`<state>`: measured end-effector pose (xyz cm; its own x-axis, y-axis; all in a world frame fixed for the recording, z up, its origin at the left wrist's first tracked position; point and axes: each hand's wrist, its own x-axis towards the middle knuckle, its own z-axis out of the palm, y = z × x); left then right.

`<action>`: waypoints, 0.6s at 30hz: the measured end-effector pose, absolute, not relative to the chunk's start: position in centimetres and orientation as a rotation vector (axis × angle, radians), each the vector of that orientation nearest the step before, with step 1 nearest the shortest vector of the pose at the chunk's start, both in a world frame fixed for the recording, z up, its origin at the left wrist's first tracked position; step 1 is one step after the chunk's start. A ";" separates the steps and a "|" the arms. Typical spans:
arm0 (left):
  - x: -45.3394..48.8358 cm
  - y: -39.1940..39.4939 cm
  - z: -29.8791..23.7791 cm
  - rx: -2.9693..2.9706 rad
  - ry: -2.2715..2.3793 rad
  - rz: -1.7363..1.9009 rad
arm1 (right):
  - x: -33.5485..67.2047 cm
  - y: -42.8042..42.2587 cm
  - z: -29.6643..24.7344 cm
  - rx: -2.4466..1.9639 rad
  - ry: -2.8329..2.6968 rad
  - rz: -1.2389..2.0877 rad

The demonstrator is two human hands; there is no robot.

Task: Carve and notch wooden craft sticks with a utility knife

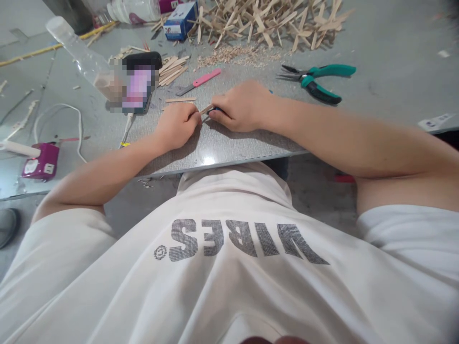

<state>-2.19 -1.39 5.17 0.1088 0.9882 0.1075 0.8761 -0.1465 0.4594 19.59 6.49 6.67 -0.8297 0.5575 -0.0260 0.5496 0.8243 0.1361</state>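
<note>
Near the front edge of the table, my left hand [179,125] is closed, its fingers pinching a thin wooden craft stick [206,109]. My right hand [245,106] is wrapped round a blue-handled knife [216,109], most of which is hidden in the palm. The knife's narrow blade points toward my left fingers, just under the stick. Whether blade and stick touch, I cannot tell. Another craft stick [181,100] lies flat just beyond my left hand. Past both hands rests a pink craft knife [207,79].
Green-handled pliers [317,79] lie at the right. A big heap of craft sticks [265,21] and wood chips [233,57] sit at the back. At left are a phone [138,91] on a cable, a clear bottle [84,57] and a purple charger [41,161]. A blue box [181,21] stands behind.
</note>
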 end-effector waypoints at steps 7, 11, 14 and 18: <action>-2.1 -1.0 5.0 1.822 1.675 0.869 | 19.5 6.7 5.1 1.148 3.088 -0.004; -2.0 -1.0 4.9 1.636 1.597 0.951 | 19.5 6.2 5.2 1.226 3.112 -0.027; -1.7 -1.2 5.1 1.597 1.590 0.953 | 19.5 6.0 5.5 1.246 3.113 0.017; -1.2 -1.4 5.5 1.572 1.567 0.991 | 19.5 6.0 5.7 1.258 3.112 0.023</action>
<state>-1.22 -1.39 5.49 -0.0225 0.9988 0.0427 0.4670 -0.0273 0.8838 19.47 6.04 5.66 -0.6992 0.6856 0.2028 0.6885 0.7221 -0.0674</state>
